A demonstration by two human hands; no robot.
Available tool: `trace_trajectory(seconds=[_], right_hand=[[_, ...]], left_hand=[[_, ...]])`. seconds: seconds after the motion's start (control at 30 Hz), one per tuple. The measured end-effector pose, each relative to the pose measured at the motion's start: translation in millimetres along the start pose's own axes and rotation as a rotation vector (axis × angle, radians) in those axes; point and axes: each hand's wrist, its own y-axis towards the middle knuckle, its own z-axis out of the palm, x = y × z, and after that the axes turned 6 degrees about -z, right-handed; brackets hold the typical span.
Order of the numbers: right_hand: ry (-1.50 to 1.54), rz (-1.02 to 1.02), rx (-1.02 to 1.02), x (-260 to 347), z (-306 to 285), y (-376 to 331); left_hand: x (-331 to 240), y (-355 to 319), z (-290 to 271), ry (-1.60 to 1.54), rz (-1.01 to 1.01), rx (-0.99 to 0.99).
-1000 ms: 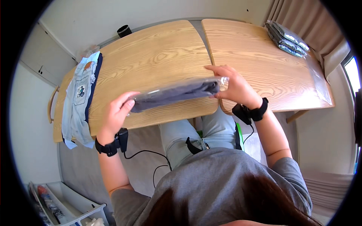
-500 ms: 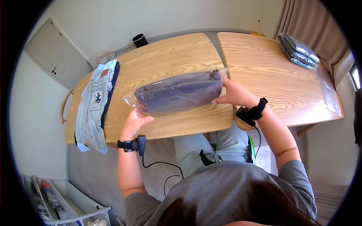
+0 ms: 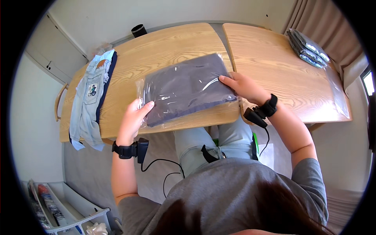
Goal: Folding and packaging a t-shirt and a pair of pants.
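Note:
A folded dark grey garment in a clear plastic bag [image 3: 188, 86] is held between my two hands, its broad face turned up. My left hand [image 3: 134, 115] grips the bag's left end, thumb on top and fingers hidden beneath. On the right end, my right hand [image 3: 244, 87] has its thumb pressed on the upper face, with the other fingers out of sight under the bag. Whether the bag touches the tabletop I cannot tell. Left of it, a light blue denim garment with a patch [image 3: 92, 91] lies over a dark blue one.
Two wooden tables [image 3: 176, 39] stand side by side with a narrow gap. Bagged folded clothes [image 3: 307, 49] are stacked at the far right, near a flat clear bag [image 3: 337, 96]. A compartmented grey bin [image 3: 74, 201] sits at lower left; a black bin [image 3: 138, 30] stands behind.
The bagged garment has tilted from edge-on to show its broad face. My right thumb has moved onto its upper face, and my left thumb now presses on the left end.

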Motion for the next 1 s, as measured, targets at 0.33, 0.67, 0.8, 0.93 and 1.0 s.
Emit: trace_trajectory(seconds=[0.33, 0.67, 0.8, 0.93, 1.0], right_hand=[[-0.908, -0.644, -0.026, 25.1, 14.1, -17.6], [-0.982, -0.727, 0.420, -0.6, 38.1, 15.7], [-0.967, -0.673, 0.465, -4.4, 37.3, 22.4], [-0.963, -0.677, 0.424, -2.2, 35.5, 25.4], [-0.946, -0.688, 0.411, -5.1, 35.1, 28.5]], left_hand=[[-15.4, -2.6, 13.0, 0.888, 0.552, -0.141], [23.1, 33.6, 42.9, 1.329, 0.559, 0.349], [23.6, 40.7, 42.6, 1.307, 0.529, 0.380], [17.7, 44.7, 42.6, 1.293, 0.503, 0.401], [17.2, 48.1, 43.1, 1.308, 0.496, 0.406]])
